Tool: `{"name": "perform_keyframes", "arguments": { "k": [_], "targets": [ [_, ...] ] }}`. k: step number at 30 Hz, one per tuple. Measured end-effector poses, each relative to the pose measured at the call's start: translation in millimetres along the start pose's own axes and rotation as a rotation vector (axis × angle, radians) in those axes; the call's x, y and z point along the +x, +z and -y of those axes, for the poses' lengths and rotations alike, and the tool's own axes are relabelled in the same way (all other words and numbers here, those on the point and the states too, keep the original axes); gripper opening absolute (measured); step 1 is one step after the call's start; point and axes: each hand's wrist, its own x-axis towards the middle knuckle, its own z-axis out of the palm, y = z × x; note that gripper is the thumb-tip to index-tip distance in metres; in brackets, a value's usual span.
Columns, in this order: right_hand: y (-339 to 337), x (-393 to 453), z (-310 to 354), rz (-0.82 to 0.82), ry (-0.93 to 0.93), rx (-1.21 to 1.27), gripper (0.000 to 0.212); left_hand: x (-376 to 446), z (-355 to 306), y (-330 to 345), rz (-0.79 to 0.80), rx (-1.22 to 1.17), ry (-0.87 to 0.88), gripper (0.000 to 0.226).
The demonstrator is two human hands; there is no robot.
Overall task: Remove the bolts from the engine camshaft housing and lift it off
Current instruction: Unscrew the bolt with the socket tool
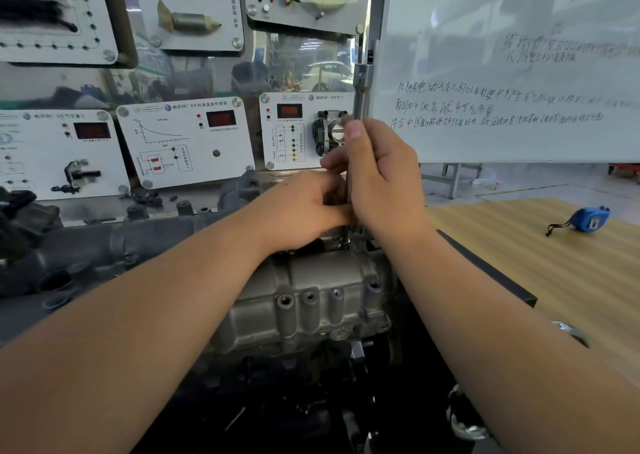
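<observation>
**Both hands on upright tool at far edge of camshaft housing**

While the right hand (377, 173) wraps its fingers around a slim upright tool (360, 86), thumb pointing up along the shaft, we note the left hand (304, 207) just beside it, fingers curled onto the lower shaft. The tool tip meets a bolt (346, 244) on the far side of the grey camshaft housing (311, 290), which sits on the engine at scene centre, between our forearms. Empty bolt holes show along its near face. On the wooden desk (554, 280) to the right lies a blue tape measure (588, 218). A whiteboard (519, 72) stands far right; instrument panels (183, 141) hang far left.
</observation>
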Motion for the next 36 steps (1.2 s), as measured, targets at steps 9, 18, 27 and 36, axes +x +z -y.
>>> {"name": "perform_keyframes", "arguments": {
  "k": [9,18,27,36],
  "targets": [
    [-2.5,0.5,-1.8,-0.043,0.029,-0.055,0.032,-1.5,2.3,1.9,0.009,-0.078,0.005,0.006],
    [-2.3,1.2,-2.1,-0.061,0.017,-0.002,0.002,1.6,-1.3,1.5,-0.018,0.006,0.006,0.019],
    [0.2,1.5,-0.9,-0.02,0.012,0.025,0.011,0.3,-1.5,0.6,-0.009,-0.039,-0.005,0.008],
    [-1.6,1.4,-0.5,-0.027,0.01,-0.066,0.025,-0.5,0.6,1.8,0.005,-0.074,-0.013,0.003]
  ]
}}
